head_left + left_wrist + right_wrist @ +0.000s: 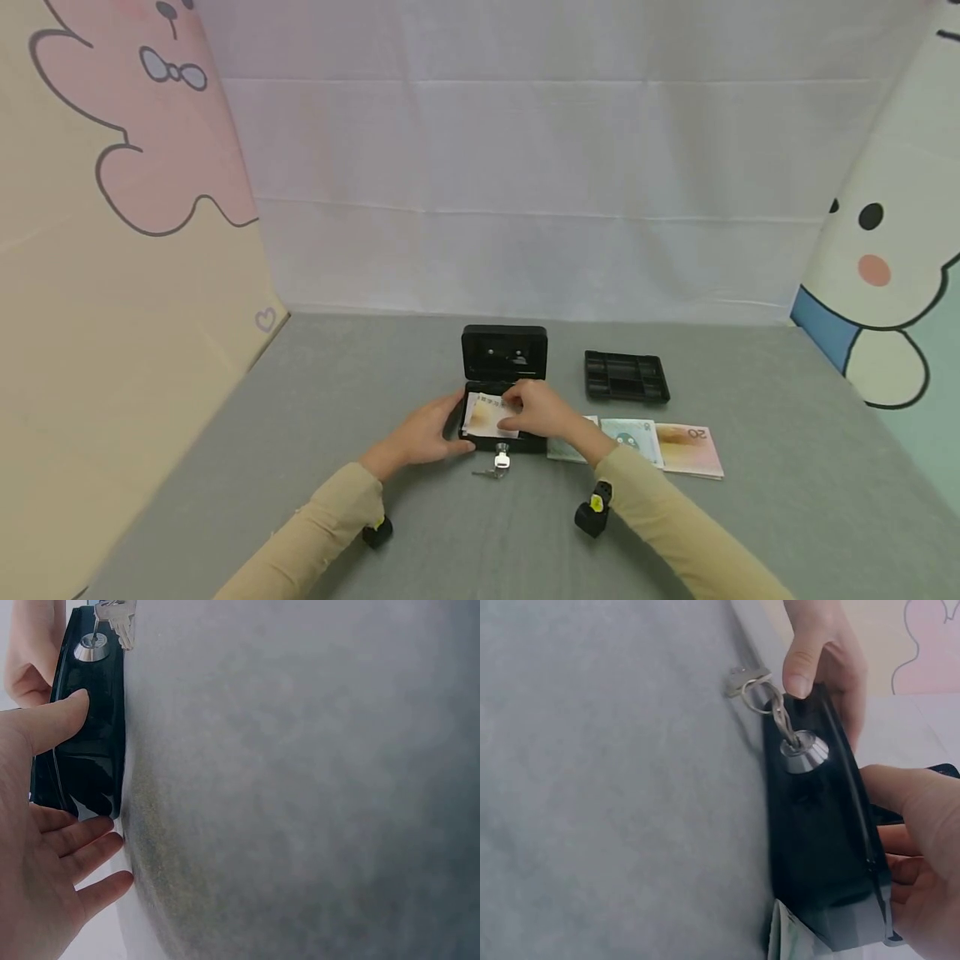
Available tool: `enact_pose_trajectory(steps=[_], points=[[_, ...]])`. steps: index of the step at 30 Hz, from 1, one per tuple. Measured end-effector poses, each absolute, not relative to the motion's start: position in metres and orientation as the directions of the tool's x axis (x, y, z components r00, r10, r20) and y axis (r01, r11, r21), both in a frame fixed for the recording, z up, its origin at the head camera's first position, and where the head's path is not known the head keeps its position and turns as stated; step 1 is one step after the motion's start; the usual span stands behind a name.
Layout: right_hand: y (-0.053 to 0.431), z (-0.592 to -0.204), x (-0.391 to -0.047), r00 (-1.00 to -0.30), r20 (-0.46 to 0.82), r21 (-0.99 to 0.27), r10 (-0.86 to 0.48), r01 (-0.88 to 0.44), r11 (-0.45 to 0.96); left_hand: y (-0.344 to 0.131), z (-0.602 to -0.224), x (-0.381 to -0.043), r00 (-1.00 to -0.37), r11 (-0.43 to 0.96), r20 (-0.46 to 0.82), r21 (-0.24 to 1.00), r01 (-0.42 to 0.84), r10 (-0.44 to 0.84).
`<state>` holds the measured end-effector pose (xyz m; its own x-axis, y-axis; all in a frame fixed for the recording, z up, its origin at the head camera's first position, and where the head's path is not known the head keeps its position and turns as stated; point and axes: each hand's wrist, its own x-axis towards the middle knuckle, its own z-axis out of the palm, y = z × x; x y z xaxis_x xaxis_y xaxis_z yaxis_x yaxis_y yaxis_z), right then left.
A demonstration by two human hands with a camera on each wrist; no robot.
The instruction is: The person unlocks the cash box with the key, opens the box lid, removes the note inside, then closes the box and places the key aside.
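A black cash box stands on the grey table with its lid raised. A silver lock on its front has a key in it, with another key hanging from the ring. My left hand is at the box's left front corner, thumb against the front and straight, spread fingers along the side. Inside the box lie pale banknotes with an orange-brown patch. My right hand reaches in over their right end, holding them between thumb and bent fingers. In the right wrist view the box wall partly hides those fingers.
To the right of the box lie green banknotes and orange-pink 20 banknotes in a row. Behind them sits a black compartment tray. A white cloth hangs at the table's back.
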<state>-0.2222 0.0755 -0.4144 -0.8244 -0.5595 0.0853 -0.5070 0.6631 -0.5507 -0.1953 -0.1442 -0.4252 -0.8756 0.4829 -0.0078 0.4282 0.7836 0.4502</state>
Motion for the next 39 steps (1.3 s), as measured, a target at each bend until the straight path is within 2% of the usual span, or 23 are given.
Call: enact_pose_trajectory(steps=[5, 13, 20, 26, 34, 39], points=[[0.071, -0.416, -0.225, -0.826, 0.09, -0.484, -0.556, -0.525, 0.701, -0.143, -0.424, -0.195, -0.878, 0.789, -0.02, 0.449, 0.42, 0.479], [0.068, -0.413, -0.223, -0.843, 0.075, -0.475, -0.533, -0.5, 0.724, -0.143, -0.425, -0.195, -0.884, 0.796, -0.035, 0.454, 0.401, 0.466], [0.071, -0.411, -0.223, -0.854, 0.114, -0.549, -0.508, -0.48, 0.684, -0.143, -0.425, -0.194, -0.885, 0.797, -0.038, 0.455, 0.398, 0.463], [0.077, -0.409, -0.228, -0.831, 0.138, -0.612, -0.539, -0.499, 0.613, -0.143, -0.425, -0.194, -0.884, 0.795, -0.035, 0.454, 0.402, 0.467], [0.083, -0.404, -0.233, -0.795, 0.146, -0.68, -0.589, -0.513, 0.524, -0.144, -0.425, -0.195, -0.877, 0.783, -0.009, 0.454, 0.425, 0.481], [0.088, -0.394, -0.234, -0.794, 0.107, -0.718, -0.599, -0.478, 0.506, -0.144, -0.425, -0.196, -0.871, 0.776, 0.003, 0.453, 0.439, 0.491]])
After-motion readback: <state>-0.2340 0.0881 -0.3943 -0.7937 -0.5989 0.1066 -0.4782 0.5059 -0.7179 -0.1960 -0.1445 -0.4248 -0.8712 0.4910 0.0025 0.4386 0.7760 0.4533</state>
